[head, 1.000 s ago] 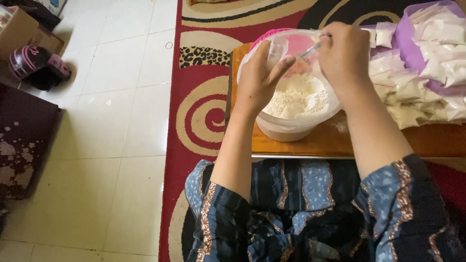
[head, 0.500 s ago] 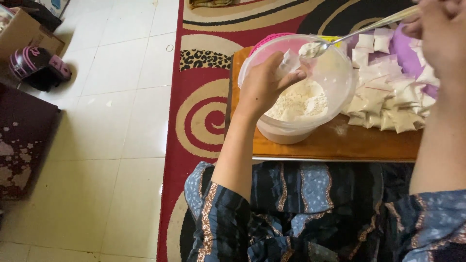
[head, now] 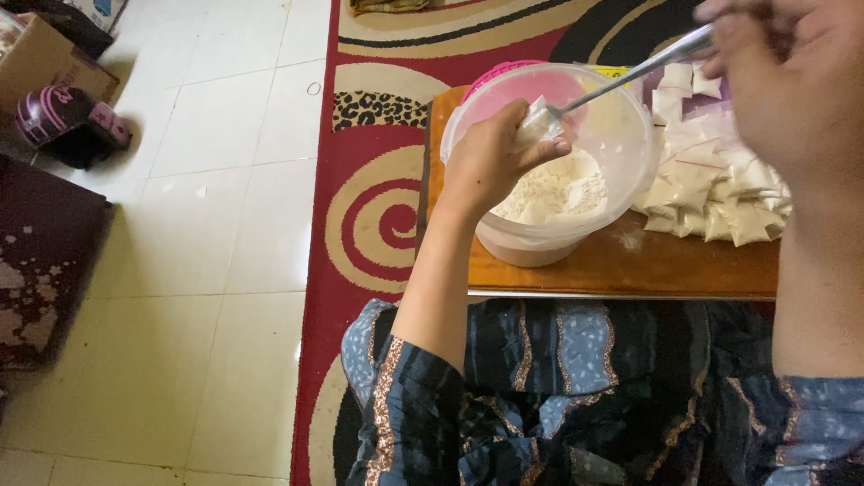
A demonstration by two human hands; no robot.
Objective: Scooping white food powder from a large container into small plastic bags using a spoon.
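Since half a second ago, the right hand (head: pixel 792 81), fingers closed on a metal spoon (head: pixel 630 72), is tipping white powder into the small clear bag (head: pixel 537 121) pinched by the left hand (head: pixel 490 157) over the clear plastic tub (head: pixel 549 162) at upper centre, so filling seems underway, and steady emptying comes next.

Bowl (head: pixel 621 135): translucent plastic, smooth, filmed inside with matt white powder (head: pixel 558 189); spoon (head: pixel 630 72) of shiny metal; small pouch (head: pixel 537 121) in the left hand (head: pixel 490 162) and the heap of filled pouches (head: pixel 711 189), thin clear glossy plastic. Tabletop (head: pixel 630 265): wood, orange-brown, smooth with a dull sheen. Rug (head: pixel 378 216) woven and matt; floor tiles (head: pixel 207 162) pale, smooth, faintly glossy; sleeves (head: pixel 405 414) of soft patterned cloth.
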